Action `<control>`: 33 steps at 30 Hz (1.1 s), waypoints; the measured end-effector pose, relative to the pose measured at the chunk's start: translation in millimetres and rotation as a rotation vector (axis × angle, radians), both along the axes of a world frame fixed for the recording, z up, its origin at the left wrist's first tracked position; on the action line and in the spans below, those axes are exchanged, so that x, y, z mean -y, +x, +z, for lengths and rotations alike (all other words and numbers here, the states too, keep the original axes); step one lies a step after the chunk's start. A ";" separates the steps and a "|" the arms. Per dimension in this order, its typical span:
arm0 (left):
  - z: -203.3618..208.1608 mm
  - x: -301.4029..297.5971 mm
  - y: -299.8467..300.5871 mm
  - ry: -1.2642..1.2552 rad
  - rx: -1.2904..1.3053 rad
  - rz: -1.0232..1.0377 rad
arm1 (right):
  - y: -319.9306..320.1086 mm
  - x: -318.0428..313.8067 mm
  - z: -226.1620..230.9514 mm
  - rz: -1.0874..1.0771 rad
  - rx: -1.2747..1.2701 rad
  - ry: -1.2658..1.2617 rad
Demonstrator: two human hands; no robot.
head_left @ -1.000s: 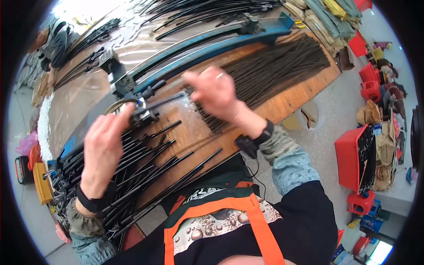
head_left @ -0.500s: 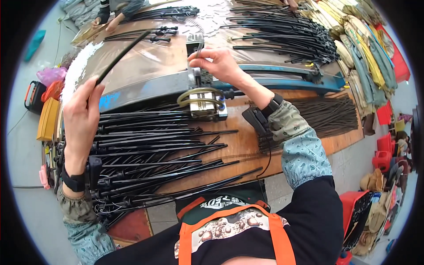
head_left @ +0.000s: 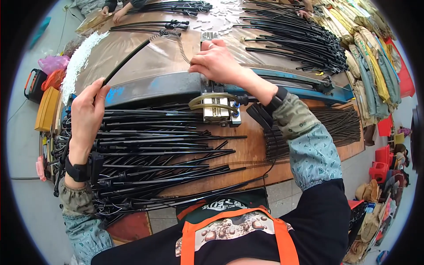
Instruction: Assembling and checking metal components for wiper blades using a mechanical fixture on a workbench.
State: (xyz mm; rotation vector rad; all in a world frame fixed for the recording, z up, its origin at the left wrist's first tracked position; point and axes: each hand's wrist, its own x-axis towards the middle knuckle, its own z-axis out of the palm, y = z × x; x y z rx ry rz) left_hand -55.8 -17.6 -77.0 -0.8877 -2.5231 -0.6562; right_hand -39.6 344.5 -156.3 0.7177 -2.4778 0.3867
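Note:
My left hand (head_left: 88,110) is closed around the lower end of a slim black tube (head_left: 126,62), which slants up and away to the right. A long thin coil spring (head_left: 182,49) bows from the tube's upper end down to my right hand (head_left: 217,62), whose fingertips pinch it. How far the spring reaches into the tube is hidden. Just below my right wrist sits a metal clamp block (head_left: 216,114) with a looped yellowish hose, mounted at the blue metal beam (head_left: 154,90).
Black tubes (head_left: 154,148) with fittings are heaped at the left of the wooden bench (head_left: 238,152). Dark springs (head_left: 340,126) lie at the right. More black tubes (head_left: 296,44) and white slips (head_left: 81,62) cover the far side. Another person's hands (head_left: 119,14) show at the upper left.
The spring now arcs between the tube's upper end and my right hand; before, it stood up above my fingers. The tube's upper end has come closer to the spring.

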 end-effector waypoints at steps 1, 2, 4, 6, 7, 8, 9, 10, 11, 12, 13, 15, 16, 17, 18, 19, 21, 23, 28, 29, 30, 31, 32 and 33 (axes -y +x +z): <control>-0.2 -0.9 -4.6 -0.004 -0.005 0.005 | 1.2 1.0 1.1 -0.005 -0.142 0.098; -3.2 -1.9 -9.9 0.009 -0.012 -0.028 | 5.6 -6.0 -0.8 -0.001 -0.144 0.097; -11.2 -2.5 -19.9 0.028 -0.022 -0.090 | 25.1 -38.6 -9.7 -0.148 -0.266 0.021; -16.3 -16.0 -14.9 -0.136 -0.032 -0.070 | 53.1 -75.9 -10.5 -0.257 -0.257 0.085; -22.5 -26.6 -12.2 -0.301 -0.029 -0.066 | 67.2 -91.6 -13.1 -0.300 -0.226 0.109; -30.1 -38.4 -17.2 -0.276 -0.048 -0.147 | 81.2 -106.6 -14.7 -0.341 -0.196 0.133; -33.4 -46.6 -21.7 -0.255 -0.075 -0.205 | 93.0 -115.9 -13.3 -0.348 -0.170 0.115; -41.3 -63.9 -29.6 -0.252 -0.031 -0.257 | 104.6 -137.0 -18.4 -0.396 -0.170 0.082; -53.5 -81.7 -36.4 -0.179 -0.082 -0.358 | 115.4 -141.4 -9.6 -0.424 -0.245 0.118; -61.1 -106.6 -38.2 -0.197 -0.060 -0.397 | 127.1 -154.0 -5.8 -0.476 -0.163 0.104; -69.4 -127.3 -38.1 -0.201 -0.066 -0.421 | 133.3 -159.8 -4.6 -0.465 -0.165 0.131; -72.5 -154.0 -36.4 -0.197 -0.041 -0.453 | 139.3 -165.9 -10.7 -0.447 -0.173 0.065; -73.9 -151.7 -37.6 -0.213 -0.049 -0.410 | 136.3 -164.5 -11.7 -0.450 -0.158 0.039; -79.6 -148.0 -37.6 -0.181 -0.012 -0.410 | 134.2 -161.7 -14.6 -0.461 -0.135 0.017; -81.0 -146.4 -37.3 -0.146 0.021 -0.422 | 133.5 -160.6 -17.5 -0.441 -0.140 0.006; -81.3 -143.1 -38.6 -0.155 0.017 -0.401 | 132.0 -159.3 -20.5 -0.436 -0.132 -0.012; -82.7 -146.0 -41.5 -0.148 0.031 -0.411 | 133.9 -160.8 -24.1 -0.457 -0.110 -0.036; -86.1 -148.4 -43.4 -0.146 0.036 -0.414 | 130.2 -159.4 -26.5 -0.453 -0.119 -0.048; -96.6 -151.4 -40.3 0.024 0.087 -0.368 | 126.7 -158.5 -33.3 -0.464 -0.121 -0.060; -99.0 -150.4 -38.4 0.044 0.086 -0.366 | 126.2 -158.3 -33.7 -0.471 -0.112 -0.060; -100.6 -151.2 -37.3 0.064 0.088 -0.367 | 126.5 -158.7 -32.8 -0.473 -0.113 -0.057; -101.4 -150.2 -37.2 0.067 0.087 -0.370 | 126.7 -158.2 -31.5 -0.473 -0.096 -0.051; -103.6 -150.9 -38.8 0.075 0.061 -0.379 | 129.9 -159.0 -30.7 -0.488 -0.074 -0.042; -105.5 -150.3 -40.6 0.083 0.034 -0.389 | 133.4 -159.8 -29.7 -0.504 -0.052 -0.033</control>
